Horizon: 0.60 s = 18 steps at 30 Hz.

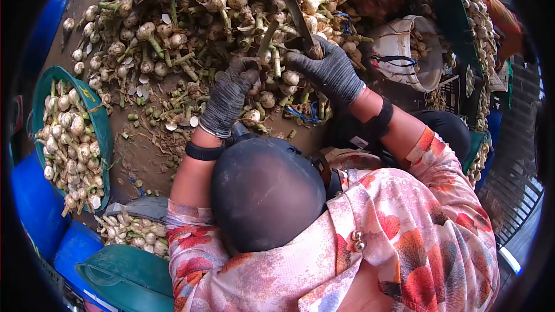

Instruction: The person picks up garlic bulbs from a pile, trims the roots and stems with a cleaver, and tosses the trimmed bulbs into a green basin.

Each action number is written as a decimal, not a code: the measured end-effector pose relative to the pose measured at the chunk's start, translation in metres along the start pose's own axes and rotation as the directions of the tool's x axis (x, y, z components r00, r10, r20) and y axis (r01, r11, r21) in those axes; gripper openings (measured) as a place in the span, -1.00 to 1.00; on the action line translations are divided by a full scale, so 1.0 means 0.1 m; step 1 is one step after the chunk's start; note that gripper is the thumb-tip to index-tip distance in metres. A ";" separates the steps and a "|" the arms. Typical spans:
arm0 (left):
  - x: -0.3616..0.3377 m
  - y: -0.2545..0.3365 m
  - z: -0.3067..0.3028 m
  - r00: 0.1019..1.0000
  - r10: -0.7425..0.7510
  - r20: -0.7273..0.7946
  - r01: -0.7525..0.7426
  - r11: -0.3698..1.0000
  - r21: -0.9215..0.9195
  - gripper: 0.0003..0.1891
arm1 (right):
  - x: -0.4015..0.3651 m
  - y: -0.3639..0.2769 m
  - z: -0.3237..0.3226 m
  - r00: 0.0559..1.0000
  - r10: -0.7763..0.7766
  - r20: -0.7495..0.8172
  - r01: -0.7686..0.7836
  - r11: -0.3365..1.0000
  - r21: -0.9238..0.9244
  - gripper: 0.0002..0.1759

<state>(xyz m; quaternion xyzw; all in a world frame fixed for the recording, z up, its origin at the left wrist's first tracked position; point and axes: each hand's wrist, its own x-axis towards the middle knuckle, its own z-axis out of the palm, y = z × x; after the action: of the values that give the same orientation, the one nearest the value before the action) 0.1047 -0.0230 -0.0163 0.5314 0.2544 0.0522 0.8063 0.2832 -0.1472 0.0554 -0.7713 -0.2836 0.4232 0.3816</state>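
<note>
Gripping a knife (296, 14) over heaped garlic bulbs (145, 30)

Reaches forward with forearms converging; closes gloved right hand (335, 74) around the knife's lower end; curls gloved left hand (224, 104) near a green garlic stalk (276, 63), cannot tell whether gripping anything

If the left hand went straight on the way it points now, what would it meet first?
Most likely the garlic heap ahead of the left hand; depth is unclear, so I can't tell which bulb.
</note>
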 end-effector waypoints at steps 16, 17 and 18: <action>0.38 -0.72 -1.60 0.832 0.311 -0.460 0.479 0.015 0.877 -0.43 | -0.33 0.43 -2.80 0.765 -0.076 -0.640 -0.183 0.927 -0.328 -0.60; 0.38 -0.75 -1.60 0.856 0.301 -0.420 0.472 -0.125 0.873 -0.41 | -0.35 0.50 -2.98 0.747 -0.003 -0.665 -0.280 0.906 -0.319 -0.51; 0.39 -0.69 -1.52 0.863 0.263 -0.432 0.483 -0.175 0.858 -0.41 | -0.38 0.54 -3.13 0.725 0.070 -0.686 -0.374 0.876 -0.306 -0.42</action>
<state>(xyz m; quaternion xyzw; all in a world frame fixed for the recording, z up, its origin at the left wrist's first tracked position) 0.0546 0.0876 -0.1379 0.8925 0.4377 -0.1071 0.0170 0.5434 -0.3154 0.1368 -0.9622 -0.1195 0.0974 0.2245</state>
